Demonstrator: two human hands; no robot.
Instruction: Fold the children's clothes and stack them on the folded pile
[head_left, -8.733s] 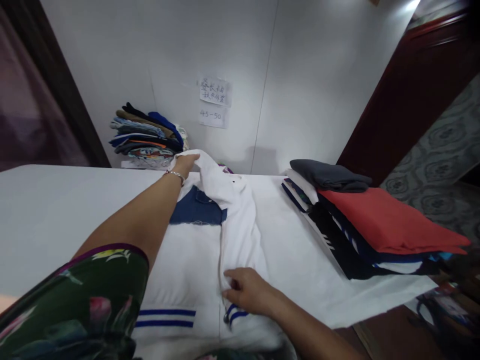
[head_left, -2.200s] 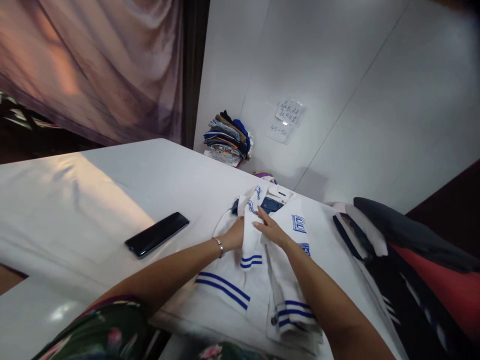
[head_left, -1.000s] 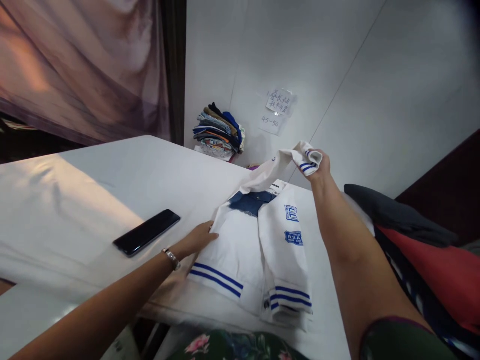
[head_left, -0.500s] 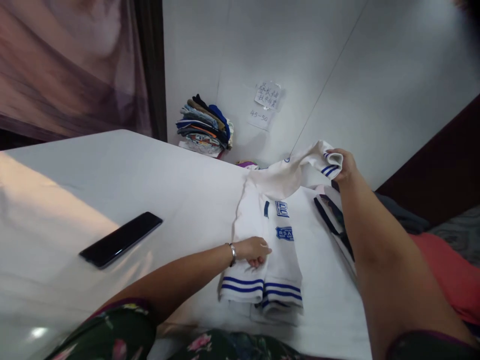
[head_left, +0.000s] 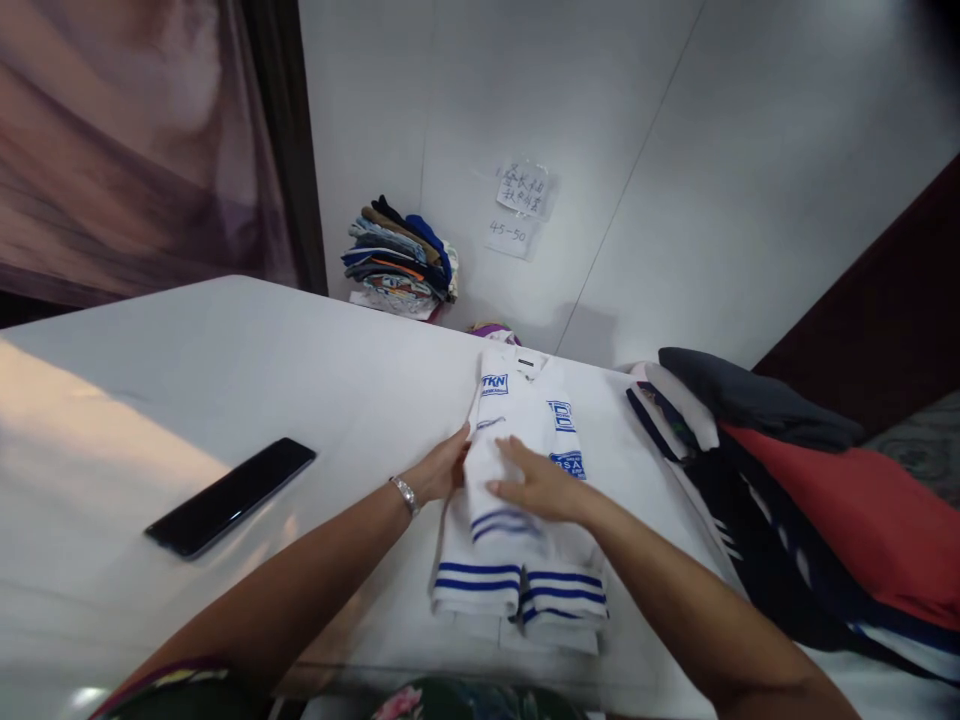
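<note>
A white long-sleeved shirt [head_left: 517, 400] with blue stripes and blue lettering lies partly folded on the white table, its collar at the far end. One striped sleeve is laid down over the front, its cuff blurred by motion. My left hand [head_left: 442, 470], with a silver bracelet at the wrist, grips the left edge of this fold; its fingertips are partly hidden by the cloth. On top of the sleeve rests my right hand [head_left: 546, 484], thumb and fingers spread.
A black phone [head_left: 232, 497] lies on the table [head_left: 360, 380] at left. Folded clothes [head_left: 401, 255] are stacked against the wall beyond the far edge. More garments, including a red one [head_left: 847, 510], are piled at right. Two paper notes [head_left: 517, 205] hang on the wall.
My right hand has brought the raised sleeve down and left across the shirt and has released its cuff. My left hand has shifted from the shirt's front to its left edge.
</note>
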